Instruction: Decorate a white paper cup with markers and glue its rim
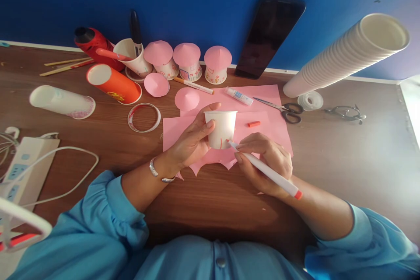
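Observation:
A white paper cup (223,124) is gripped at its left side by my left hand (193,138), thumb in front. Near the cup's lower edge are short red marks. In my right hand (265,157) is a white felt-tip marker (275,177) with a red end plug, its red tip at the cup's wall by those marks. The marker's red cap (253,124) lies on the pink paper (269,96) beyond my hands. A pink paper cone (187,99) rests just behind the cup.
Several decorated cups with pink cone roofs (218,59) stand along the blue wall. Scissors (290,111), a glue stick (239,96) and a tape roll (144,117) lie around. A tall cup stack (344,57) and a phone (269,35) lean back; a power strip (29,162) is left.

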`<act>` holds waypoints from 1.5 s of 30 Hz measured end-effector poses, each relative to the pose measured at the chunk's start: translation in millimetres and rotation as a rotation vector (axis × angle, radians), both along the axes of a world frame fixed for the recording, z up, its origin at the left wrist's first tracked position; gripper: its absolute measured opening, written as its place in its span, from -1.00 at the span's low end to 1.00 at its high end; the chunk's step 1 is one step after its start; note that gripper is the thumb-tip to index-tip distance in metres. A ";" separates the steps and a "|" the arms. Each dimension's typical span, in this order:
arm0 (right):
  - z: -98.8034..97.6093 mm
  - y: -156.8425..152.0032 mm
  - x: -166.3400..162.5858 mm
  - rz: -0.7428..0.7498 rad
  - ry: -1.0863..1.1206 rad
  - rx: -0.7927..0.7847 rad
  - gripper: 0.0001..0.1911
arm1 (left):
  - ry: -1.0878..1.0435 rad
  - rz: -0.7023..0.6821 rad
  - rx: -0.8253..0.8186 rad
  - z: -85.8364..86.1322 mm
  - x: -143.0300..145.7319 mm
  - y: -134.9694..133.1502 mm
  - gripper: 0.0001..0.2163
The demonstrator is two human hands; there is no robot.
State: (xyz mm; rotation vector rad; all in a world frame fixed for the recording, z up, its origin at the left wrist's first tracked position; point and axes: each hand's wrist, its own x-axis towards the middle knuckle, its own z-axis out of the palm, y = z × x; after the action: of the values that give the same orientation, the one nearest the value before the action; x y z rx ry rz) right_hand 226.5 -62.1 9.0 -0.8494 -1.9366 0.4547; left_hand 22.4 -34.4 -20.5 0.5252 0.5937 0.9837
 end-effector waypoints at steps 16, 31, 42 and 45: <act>1.3 -4.5 -2.4 0.064 -0.011 -0.019 -0.81 | 0.048 0.013 0.004 5.7 0.1 -0.5 -0.41; 1.9 0.6 -0.5 -0.025 0.013 0.011 -0.76 | -0.080 -0.013 -0.066 1.3 -2.1 2.0 -0.33; 1.7 -1.3 -1.6 0.031 0.002 -0.029 -0.77 | -0.073 -0.018 -0.043 4.0 -1.7 2.7 -0.30; 2.5 -3.9 -1.8 0.075 0.008 -0.043 -0.78 | -0.067 -0.015 -0.043 5.1 -1.9 2.2 -0.30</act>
State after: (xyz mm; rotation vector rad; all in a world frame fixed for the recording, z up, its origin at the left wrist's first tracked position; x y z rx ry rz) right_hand 224.7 -66.0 11.5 -0.8026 -1.9624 0.5458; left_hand 20.6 -32.2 -15.4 0.4562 0.5495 0.9685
